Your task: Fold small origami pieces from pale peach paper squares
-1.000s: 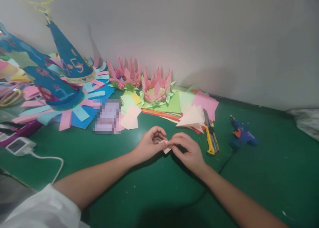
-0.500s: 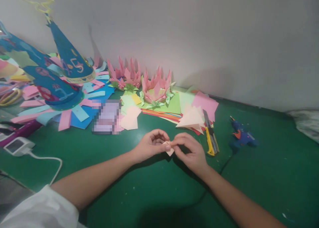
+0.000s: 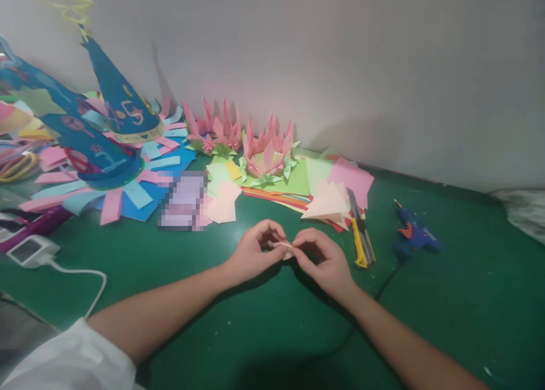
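Pinched by left grip (image 3: 255, 249) and right grip (image 3: 323, 259), both closed tight on it: one small, creased, pale-pink paper scrap (image 3: 286, 246), mid-bench (image 3: 447, 299) above matte green. Toward the back edge: two spiky pink paper flowers (image 3: 267, 150), one yellow knife (image 3: 361, 238), one blue glue gun (image 3: 415, 234).

Your paper (image 3: 285, 247) is a small, pale peach piece folded down to a narrow sliver; it sits nearly level and mostly hidden, pinched between the fingertips of your left hand (image 3: 254, 252) and right hand (image 3: 324, 260); only its middle strip shows between them.
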`<state>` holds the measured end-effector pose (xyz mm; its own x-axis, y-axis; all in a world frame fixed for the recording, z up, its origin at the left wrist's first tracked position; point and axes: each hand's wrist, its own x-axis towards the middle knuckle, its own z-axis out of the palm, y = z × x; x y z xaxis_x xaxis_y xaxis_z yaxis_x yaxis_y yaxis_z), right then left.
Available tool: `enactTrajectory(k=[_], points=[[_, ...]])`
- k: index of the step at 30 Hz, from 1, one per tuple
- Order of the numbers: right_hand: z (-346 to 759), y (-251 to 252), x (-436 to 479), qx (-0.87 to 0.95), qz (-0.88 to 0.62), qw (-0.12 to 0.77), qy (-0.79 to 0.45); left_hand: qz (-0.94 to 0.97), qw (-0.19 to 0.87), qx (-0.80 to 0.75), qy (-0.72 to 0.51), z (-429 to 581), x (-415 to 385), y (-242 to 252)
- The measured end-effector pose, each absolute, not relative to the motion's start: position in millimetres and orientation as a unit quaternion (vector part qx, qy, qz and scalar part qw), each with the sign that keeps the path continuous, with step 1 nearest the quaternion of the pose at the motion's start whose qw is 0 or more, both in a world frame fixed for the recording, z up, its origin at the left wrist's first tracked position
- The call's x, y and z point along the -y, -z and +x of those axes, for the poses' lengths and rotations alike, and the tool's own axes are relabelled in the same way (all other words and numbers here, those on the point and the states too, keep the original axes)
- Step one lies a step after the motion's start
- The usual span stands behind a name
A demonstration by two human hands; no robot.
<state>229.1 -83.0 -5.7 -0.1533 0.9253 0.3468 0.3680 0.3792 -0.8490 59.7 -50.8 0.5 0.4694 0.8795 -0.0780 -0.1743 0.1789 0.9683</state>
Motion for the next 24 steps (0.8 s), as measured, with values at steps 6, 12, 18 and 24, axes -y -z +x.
enactTrajectory(k=[6,12,18,24], points=[[226.2,2.6,85.1,0.671,-0.463,0.463,-0.347,0.571,0.635,-0.365,-0.371,58.1,53.2,0.4],[229.6,-2.4,84.6,0.612,-0.444,0.467,-0.458,0.603,0.618,-0.337,-0.376,56.4,51.4,2.5],[228.4,0.1,82.6,0.6,-0.409,0.485,-0.486,0.661,0.519,-0.329,-0.432,54.6,45.3,4.5],[229.5,2.0,79.8,0.641,-0.389,0.493,-0.442,0.693,0.481,-0.325,-0.427,52.3,45.3,6.7]])
